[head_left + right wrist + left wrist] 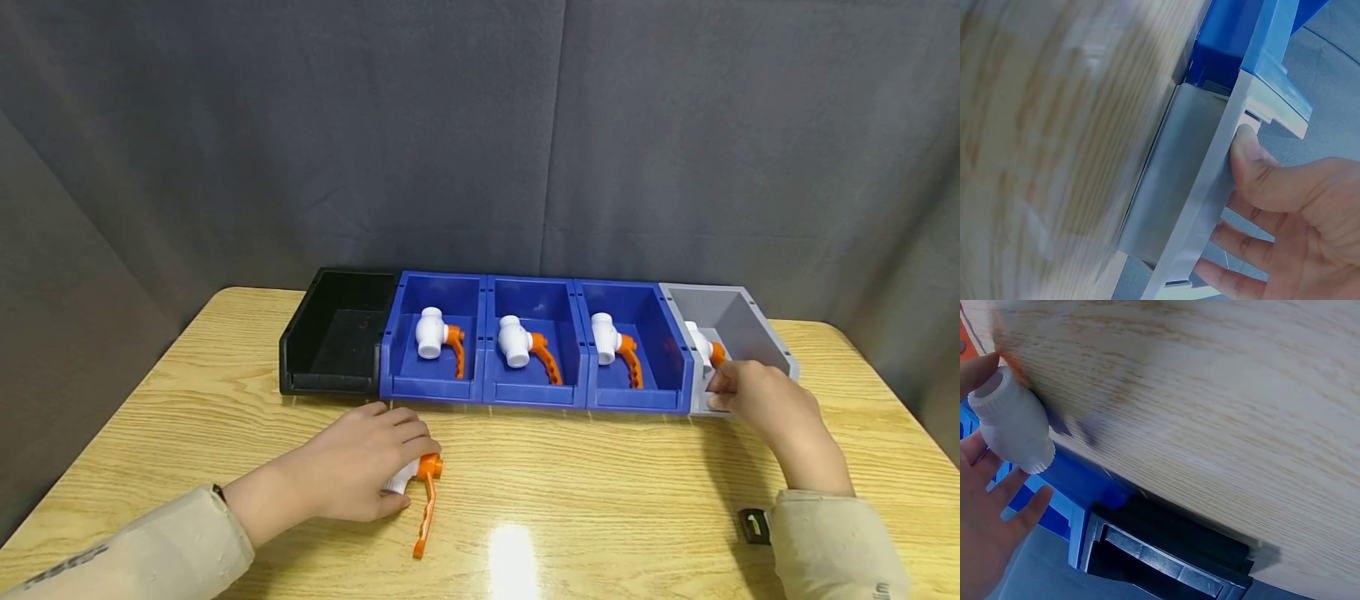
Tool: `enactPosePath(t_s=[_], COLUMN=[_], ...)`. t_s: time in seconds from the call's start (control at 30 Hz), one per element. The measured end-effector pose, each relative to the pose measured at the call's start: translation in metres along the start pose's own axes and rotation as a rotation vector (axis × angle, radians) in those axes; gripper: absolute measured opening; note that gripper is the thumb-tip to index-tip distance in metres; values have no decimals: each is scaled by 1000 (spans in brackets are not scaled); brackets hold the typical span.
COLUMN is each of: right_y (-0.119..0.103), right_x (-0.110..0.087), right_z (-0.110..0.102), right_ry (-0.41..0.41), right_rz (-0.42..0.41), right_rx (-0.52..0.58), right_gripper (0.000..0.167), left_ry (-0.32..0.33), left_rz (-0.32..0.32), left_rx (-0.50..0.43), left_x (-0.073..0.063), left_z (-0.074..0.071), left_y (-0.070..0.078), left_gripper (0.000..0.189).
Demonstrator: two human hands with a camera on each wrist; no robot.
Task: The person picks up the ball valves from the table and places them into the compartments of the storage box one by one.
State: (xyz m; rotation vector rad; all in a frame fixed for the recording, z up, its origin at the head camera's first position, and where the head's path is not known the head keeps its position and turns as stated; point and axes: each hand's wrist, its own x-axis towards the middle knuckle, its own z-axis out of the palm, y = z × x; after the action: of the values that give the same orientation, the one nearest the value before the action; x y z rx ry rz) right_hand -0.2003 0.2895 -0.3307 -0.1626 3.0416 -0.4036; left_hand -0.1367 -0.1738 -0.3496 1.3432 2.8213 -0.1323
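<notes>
My left hand (pixel 367 462) grips a white ball valve (pixel 1016 425) with an orange lever handle (pixel 426 517), just above or on the table in front of the bins. Its thumb lies across one end of the valve body, the fingers along the other side. My right hand (pixel 772 408) reaches over the front of the grey bin (pixel 1175 169), its thumb by the front rim. Inside that bin, just beyond the fingers, another white ball valve (pixel 697 340) shows its orange handle cap. The rest of that handle is hidden, so whether the fingers pinch it is unclear.
Three blue bins (pixel 534 392) stand in a row left of the grey one, each holding a white valve (pixel 515 340) with an orange handle. A black bin (pixel 330 382) ends the row at left. A small black object (pixel 754 527) lies beside the right sleeve. Grey curtain hangs behind.
</notes>
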Motion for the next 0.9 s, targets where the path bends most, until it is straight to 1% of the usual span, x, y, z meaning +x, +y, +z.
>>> enactPosePath(t_s=[0.13,0.3,0.53,0.7,0.9], right_y=[0,0,0,1,1], right_x=[0,0,1,1,1], right_z=[0,0,1,1,2], right_ry=[3,5,3,-2,2], right_rz=[-2,-2,-8,-1,4], right_rx=[0,0,-2,0,3], right_gripper=[4,4,4,5,5], left_ry=[11,49,119,160,196], left_rz=[6,29,65,68,66], left_rx=[16,48,99,132,142], left_x=[-1,-5,-18,-26,-32], left_z=[-1,-3,-7,-10,-13], left_y=[-1,-2,-8,-12,-16], left_gripper=[56,56,55,56,54])
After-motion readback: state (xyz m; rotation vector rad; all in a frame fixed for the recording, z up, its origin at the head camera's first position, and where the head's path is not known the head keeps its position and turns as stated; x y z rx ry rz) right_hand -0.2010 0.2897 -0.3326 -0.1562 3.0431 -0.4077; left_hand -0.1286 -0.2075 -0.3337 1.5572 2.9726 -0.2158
